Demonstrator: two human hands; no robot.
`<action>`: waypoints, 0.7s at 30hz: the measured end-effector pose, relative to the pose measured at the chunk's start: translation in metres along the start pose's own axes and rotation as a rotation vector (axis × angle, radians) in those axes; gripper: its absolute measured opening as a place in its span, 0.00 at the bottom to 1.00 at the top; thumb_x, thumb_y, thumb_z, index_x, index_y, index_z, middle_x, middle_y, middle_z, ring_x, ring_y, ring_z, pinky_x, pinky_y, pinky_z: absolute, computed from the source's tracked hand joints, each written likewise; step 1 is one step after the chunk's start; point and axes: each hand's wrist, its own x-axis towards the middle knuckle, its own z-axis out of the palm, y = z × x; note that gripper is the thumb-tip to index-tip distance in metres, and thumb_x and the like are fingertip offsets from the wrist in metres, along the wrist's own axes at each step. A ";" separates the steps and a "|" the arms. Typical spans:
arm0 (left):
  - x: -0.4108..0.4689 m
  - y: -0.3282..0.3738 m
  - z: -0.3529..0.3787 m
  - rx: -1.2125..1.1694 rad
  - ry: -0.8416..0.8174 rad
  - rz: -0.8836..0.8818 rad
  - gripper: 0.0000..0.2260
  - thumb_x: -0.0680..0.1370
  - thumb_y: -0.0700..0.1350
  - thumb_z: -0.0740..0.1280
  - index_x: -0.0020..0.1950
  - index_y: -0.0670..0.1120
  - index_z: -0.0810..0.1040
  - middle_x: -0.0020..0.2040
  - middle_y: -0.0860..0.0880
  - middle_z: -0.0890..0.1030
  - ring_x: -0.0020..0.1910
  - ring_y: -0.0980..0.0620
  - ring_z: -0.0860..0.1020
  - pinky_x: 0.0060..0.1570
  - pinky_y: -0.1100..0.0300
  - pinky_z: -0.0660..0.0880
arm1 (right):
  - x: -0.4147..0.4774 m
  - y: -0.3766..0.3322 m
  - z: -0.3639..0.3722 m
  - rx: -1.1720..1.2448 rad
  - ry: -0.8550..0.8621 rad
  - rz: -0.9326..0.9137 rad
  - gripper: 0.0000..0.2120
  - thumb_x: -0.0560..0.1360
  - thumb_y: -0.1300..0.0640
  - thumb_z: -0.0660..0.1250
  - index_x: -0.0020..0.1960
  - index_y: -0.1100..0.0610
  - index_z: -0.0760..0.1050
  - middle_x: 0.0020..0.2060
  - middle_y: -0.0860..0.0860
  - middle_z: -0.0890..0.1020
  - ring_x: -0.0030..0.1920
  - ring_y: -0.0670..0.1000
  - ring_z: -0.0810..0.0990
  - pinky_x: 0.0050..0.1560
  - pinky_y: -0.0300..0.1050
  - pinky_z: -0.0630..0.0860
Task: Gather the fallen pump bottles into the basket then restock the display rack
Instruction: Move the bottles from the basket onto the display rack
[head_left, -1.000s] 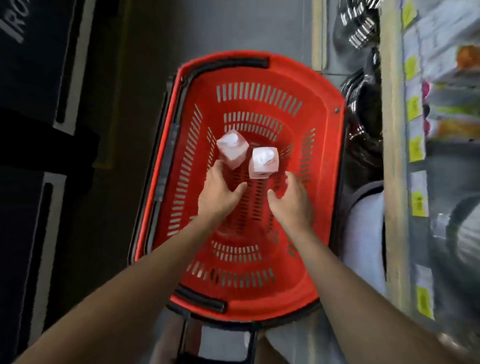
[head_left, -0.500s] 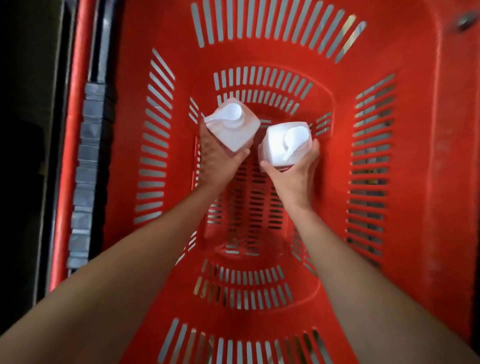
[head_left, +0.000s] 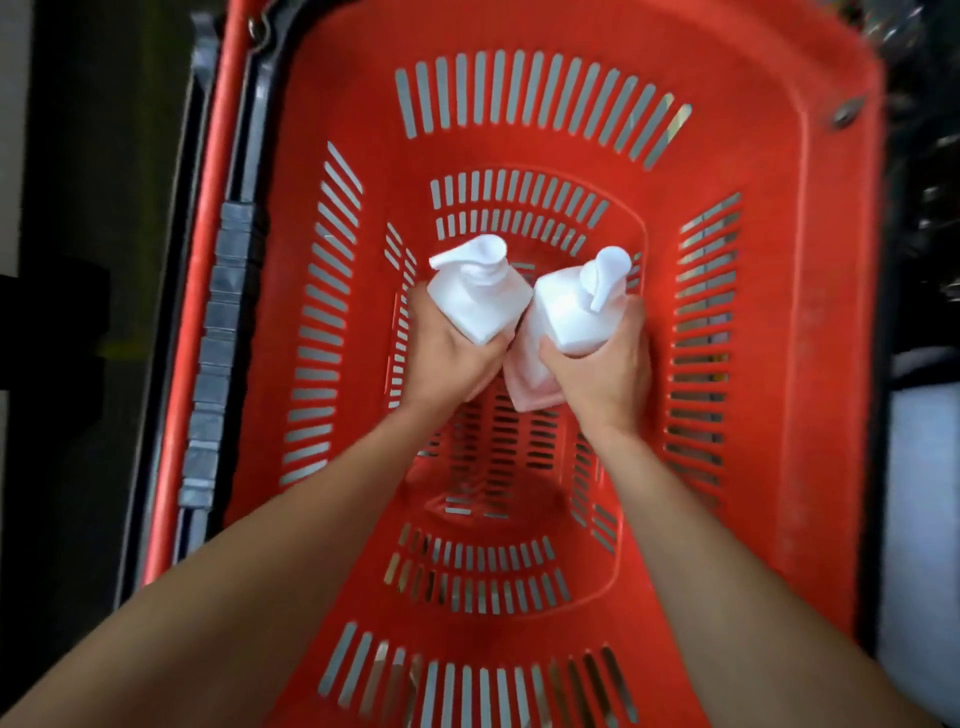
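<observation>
1. Basket (head_left: 810, 364): red plastic, slotted walls and floor, fills most of frame; seen from directly above. Black handle (head_left: 215, 364) w/ grey ribbed grip runs down its left rim.
2. Forearms: both bare, entering from lower left and lower right corners, converging toward centre of frame inside basket.
3. Left hand (head_left: 447, 358): centre-left, fingers wrapped round lower body of left pump bottle (head_left: 480, 299); closed grip, thumb on near side of bottle.
4. Right hand (head_left: 605, 374): centre-right, fingers curled tight round right pump bottle (head_left: 563, 317); thumb across its front face.
5. Left pump bottle: white, square body, pump head up, nozzle pointing to upper left of frame.
6. Right pump bottle: white/pale pink, square body, tilted so its base leans toward centre; nozzle pointing down-frame. Bottles touch or nearly touch at adjoining corners; cannot tell which.
7. Both bottles sit within basket outline, above its floor slots; whether bases rest on floor not visible.
</observation>
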 end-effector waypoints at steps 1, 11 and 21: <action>-0.008 0.004 -0.007 -0.016 -0.018 -0.005 0.23 0.66 0.35 0.76 0.47 0.49 0.64 0.44 0.57 0.71 0.43 0.79 0.72 0.41 0.79 0.69 | -0.006 -0.005 -0.010 -0.015 -0.025 0.003 0.35 0.63 0.47 0.77 0.63 0.59 0.68 0.54 0.57 0.80 0.55 0.59 0.77 0.45 0.45 0.67; -0.098 0.144 -0.103 -0.030 -0.074 -0.034 0.31 0.62 0.48 0.79 0.56 0.53 0.63 0.53 0.55 0.73 0.50 0.69 0.74 0.45 0.73 0.71 | -0.079 -0.097 -0.168 0.001 -0.140 -0.043 0.34 0.60 0.42 0.76 0.59 0.55 0.69 0.52 0.51 0.80 0.53 0.57 0.79 0.41 0.44 0.67; -0.219 0.321 -0.235 -0.049 0.056 0.005 0.33 0.65 0.53 0.76 0.60 0.55 0.57 0.56 0.55 0.70 0.55 0.57 0.74 0.52 0.55 0.78 | -0.156 -0.224 -0.347 0.120 -0.187 -0.192 0.34 0.60 0.46 0.76 0.62 0.52 0.67 0.55 0.48 0.77 0.55 0.53 0.77 0.53 0.49 0.75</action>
